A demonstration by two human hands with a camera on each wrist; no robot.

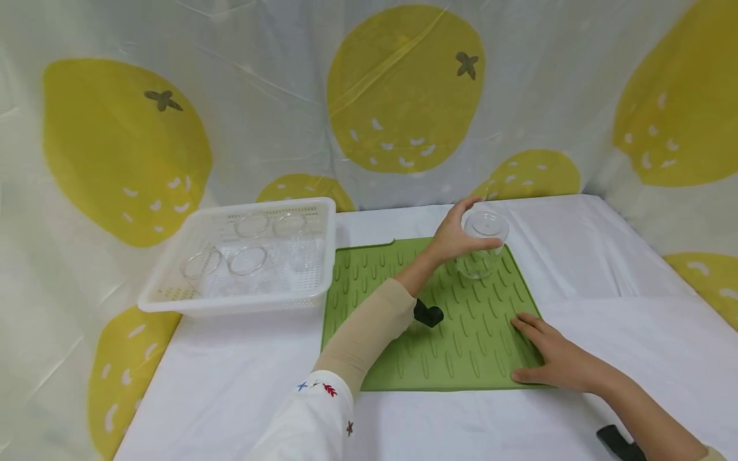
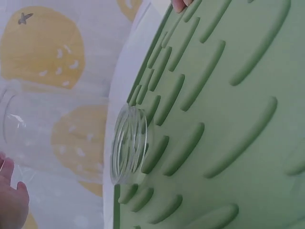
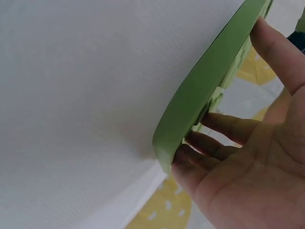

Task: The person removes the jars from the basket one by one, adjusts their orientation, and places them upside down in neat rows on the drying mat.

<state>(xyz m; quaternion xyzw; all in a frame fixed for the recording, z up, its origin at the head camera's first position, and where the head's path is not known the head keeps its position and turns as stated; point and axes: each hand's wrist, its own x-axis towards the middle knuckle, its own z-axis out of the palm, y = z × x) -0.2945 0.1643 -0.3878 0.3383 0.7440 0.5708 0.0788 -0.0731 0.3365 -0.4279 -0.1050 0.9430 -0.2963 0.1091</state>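
Observation:
At the far right corner of the green drying mat (image 1: 473, 339), a clear jar (image 1: 486, 224) stands mouth down. My left hand (image 1: 455, 237) holds the jar around its upturned base, thumb on the near side and fingers behind. In the left wrist view the threaded rim of the jar (image 2: 128, 143) meets the mat, and part of the left hand (image 2: 12, 200) shows beside the base. My right hand (image 1: 559, 358) rests on the mat's near right corner with fingers spread. Its fingertips touch the mat's edge (image 3: 190, 100) in the right wrist view.
A white perforated basket (image 1: 230, 307) stands left of the mat, with several clear jars (image 1: 248, 260) inside, rims up. White cloth (image 1: 242, 378) covers the table. A lemon-print curtain (image 1: 277, 96) hangs behind and along the sides.

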